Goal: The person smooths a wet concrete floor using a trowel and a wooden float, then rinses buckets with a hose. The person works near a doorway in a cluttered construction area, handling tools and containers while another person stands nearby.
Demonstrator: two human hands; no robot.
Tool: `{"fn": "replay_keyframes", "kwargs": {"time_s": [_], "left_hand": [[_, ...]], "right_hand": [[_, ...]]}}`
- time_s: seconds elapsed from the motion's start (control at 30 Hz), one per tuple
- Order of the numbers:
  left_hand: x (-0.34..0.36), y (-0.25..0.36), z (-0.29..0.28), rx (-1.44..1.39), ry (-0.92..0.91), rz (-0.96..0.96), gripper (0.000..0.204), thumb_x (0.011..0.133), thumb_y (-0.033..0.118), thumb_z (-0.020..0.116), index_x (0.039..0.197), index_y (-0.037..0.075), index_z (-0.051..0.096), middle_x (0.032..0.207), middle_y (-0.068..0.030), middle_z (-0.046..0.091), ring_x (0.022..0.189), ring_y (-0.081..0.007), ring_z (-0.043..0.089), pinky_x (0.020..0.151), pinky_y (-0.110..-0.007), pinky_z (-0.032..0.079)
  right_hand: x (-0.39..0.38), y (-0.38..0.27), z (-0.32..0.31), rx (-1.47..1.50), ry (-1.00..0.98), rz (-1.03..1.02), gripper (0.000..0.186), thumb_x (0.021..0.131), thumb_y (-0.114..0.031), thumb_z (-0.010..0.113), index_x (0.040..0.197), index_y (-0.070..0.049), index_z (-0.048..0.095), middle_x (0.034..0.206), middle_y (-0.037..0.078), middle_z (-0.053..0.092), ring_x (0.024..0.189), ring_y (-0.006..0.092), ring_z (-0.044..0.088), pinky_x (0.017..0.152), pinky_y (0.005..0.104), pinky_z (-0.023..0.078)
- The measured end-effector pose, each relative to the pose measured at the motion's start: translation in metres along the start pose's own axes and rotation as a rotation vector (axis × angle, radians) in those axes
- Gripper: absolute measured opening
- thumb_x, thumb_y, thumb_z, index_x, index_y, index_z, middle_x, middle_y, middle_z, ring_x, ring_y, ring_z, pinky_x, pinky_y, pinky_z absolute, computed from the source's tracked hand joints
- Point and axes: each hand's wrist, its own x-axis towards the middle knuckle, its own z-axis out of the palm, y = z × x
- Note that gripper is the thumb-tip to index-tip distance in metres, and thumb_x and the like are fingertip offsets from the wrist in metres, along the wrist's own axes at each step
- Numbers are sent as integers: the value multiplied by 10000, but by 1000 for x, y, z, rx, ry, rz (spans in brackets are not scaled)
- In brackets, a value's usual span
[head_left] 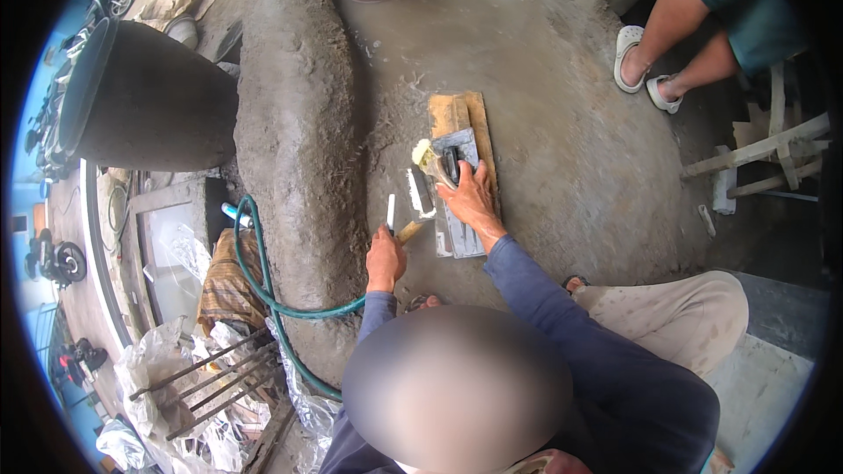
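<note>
My right hand reaches over a grey flat trowel with a black grip, its fingers bent around something I cannot fully make out. Beside those fingers is a brush with a pale yellow head. Under and beyond the trowel lies a wooden float board. My left hand is closed around a tool's wooden handle; a thin white stick stands up by its thumb. Between both hands is a dark flat blade with white edges. Whether it joins the wooden handle is unclear.
Wet grey cement floor spreads ahead, with a rough raised ridge at left. Beyond the ridge stands a large dark pot. A green hose curves near my left arm. Another person's feet in white clogs are at right.
</note>
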Motion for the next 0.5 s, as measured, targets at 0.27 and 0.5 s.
{"fn": "replay_keyframes", "kwargs": {"time_s": [0.27,0.5], "left_hand": [[-75,24,-80,177,-197,173,650,946,59,593,1567,162,430,1373,-257,556,877,-495,731,779,-580,610],[-144,-9,-135,279,252,20,561,954,77,641,1498,184,559,1179,-177,612,708,-424,713,612,-501,623]], "right_hand": [[1,12,-15,62,-76,7,860,961,-498,749,1608,-45,407,1692,361,196,1539,547,310,1240,577,349],[-1,8,-16,72,-79,-74,853,960,-499,763,1588,-26,432,1668,378,213,1527,553,319,1239,550,362]]}}
